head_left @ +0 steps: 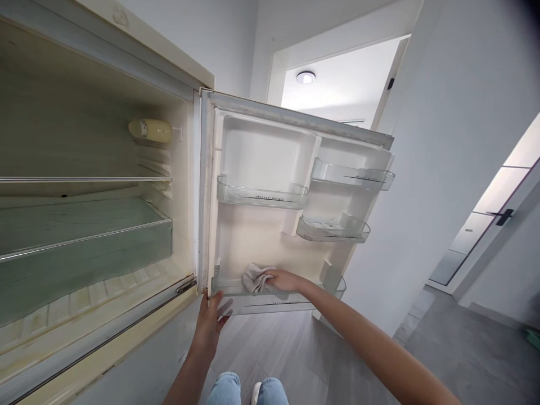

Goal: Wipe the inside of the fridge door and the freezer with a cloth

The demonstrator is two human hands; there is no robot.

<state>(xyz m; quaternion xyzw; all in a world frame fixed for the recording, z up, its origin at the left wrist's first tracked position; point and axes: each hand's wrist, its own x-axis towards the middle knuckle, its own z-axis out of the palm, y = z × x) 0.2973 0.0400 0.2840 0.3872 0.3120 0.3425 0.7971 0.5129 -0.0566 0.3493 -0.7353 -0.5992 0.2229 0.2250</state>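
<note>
My right hand (283, 280) is closed on a crumpled light grey cloth (256, 277). The cloth lies against the inner face of the open fridge door (248, 236), just over the clear bottom door shelf (270, 305). My left hand (208, 318) grips the hinge-side end of that bottom shelf, and some of its fingertips show through the clear plastic. The right hand's fingers are partly covered by the cloth.
At left is the open fridge compartment (185, 185), with glass shelves (84, 180) and a clear drawer (97, 270). Higher on the door are a left door shelf (261, 196) and two right ones. A doorway and a wall (442, 140) lie beyond.
</note>
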